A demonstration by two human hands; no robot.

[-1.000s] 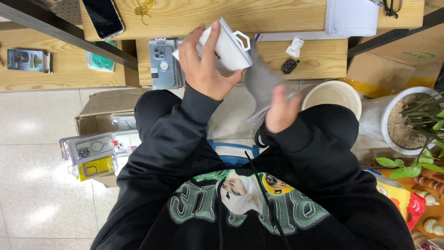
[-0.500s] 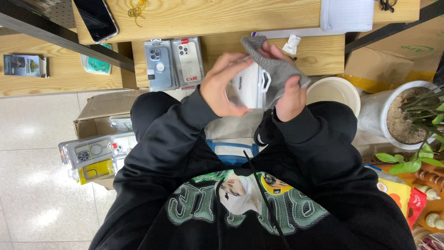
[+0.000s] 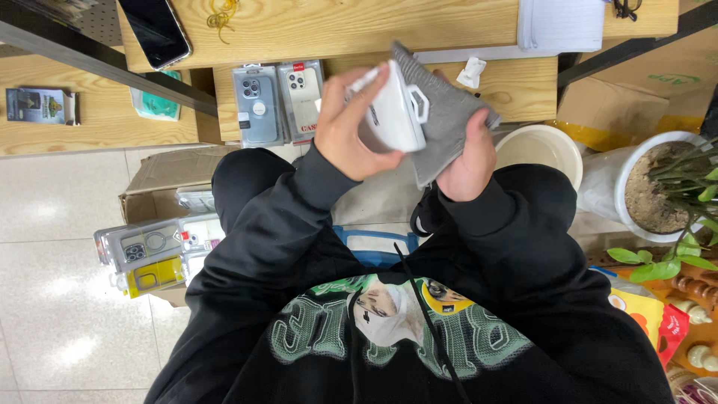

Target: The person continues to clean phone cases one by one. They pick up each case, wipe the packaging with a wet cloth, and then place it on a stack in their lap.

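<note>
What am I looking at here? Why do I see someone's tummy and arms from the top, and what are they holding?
The camera sits on a person's head and looks straight down, so you see their black sweatshirt, arms and lap from above. There is no machine, just two bare hands. The left hand has its grip on a white phone case. The right hand holds a grey cloth against that case. Beyond the hands is a wooden table. On it lie a dark phone, two packaged phone cases and a white notebook. More packaged cases sit low by the person's left leg, and a potted plant stands on the other side.
</note>
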